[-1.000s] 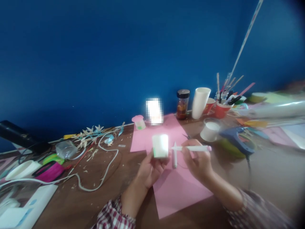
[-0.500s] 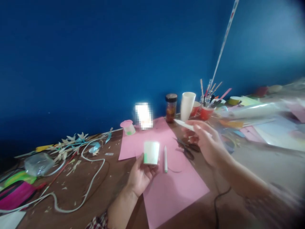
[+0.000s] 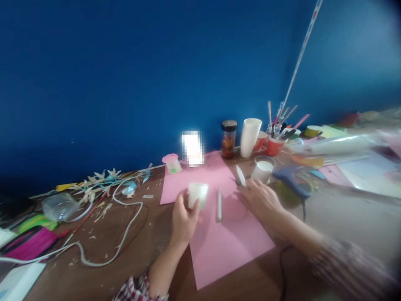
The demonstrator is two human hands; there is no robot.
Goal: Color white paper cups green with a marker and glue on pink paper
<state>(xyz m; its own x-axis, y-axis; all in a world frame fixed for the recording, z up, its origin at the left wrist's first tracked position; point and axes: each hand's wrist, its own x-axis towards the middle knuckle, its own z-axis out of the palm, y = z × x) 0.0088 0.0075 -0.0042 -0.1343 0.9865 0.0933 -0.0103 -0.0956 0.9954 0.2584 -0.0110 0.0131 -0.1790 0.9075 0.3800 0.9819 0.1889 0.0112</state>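
Observation:
My left hand is closed around a small white paper cup with a green patch near its lower right, held above the pink paper. My right hand rests low over the table at the right edge of that paper. A white pointed, pen-like stick sticks out from its fingertips, tilted up to the left. Dark scissor tips show beside the stick; the rest is under the hand. Between my hands a white marker with a green end lies on the pink paper.
Behind stand a pink-topped cup, a black-lidded jar, a tall white cup and a red cup of brushes. A blue glue gun and a white cup are at right. A white cable winds at left.
My right hand has come down from above the table onto the spot where the scissors lay. The left hand has turned the cup, and its green patch has shifted from left to right.

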